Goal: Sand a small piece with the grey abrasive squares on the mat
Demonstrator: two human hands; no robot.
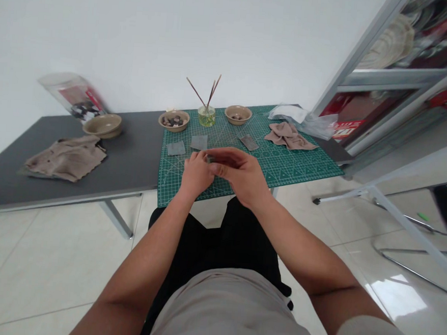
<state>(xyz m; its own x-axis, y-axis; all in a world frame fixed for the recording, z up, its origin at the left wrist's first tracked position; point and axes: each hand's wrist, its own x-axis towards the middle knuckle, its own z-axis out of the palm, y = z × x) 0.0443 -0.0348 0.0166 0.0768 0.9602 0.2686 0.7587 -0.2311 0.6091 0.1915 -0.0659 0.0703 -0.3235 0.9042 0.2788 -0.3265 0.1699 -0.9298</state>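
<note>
Over the front of the green cutting mat (284,169), my two hands meet. My left hand (198,176) is closed, its fingers curled. My right hand (246,176) has its thumb and fingertips brought together against the left fingers. A small greyish thing (210,159) shows between the fingertips, too small to name and mostly hidden. Just beyond the hands lie two thin grey squares (176,148), one further right (199,142). A darker grey rectangular piece (249,142) rests beyond my right hand.
A bowl of dark and brown pieces (175,121), a glass holding sticks (206,116) and another bowl (238,115) stand at the back. A brown cloth (289,136) and clear plastic bags (318,124) lie right. Leftward are another cloth (65,157), a bowl (103,125) and a clear container (73,96).
</note>
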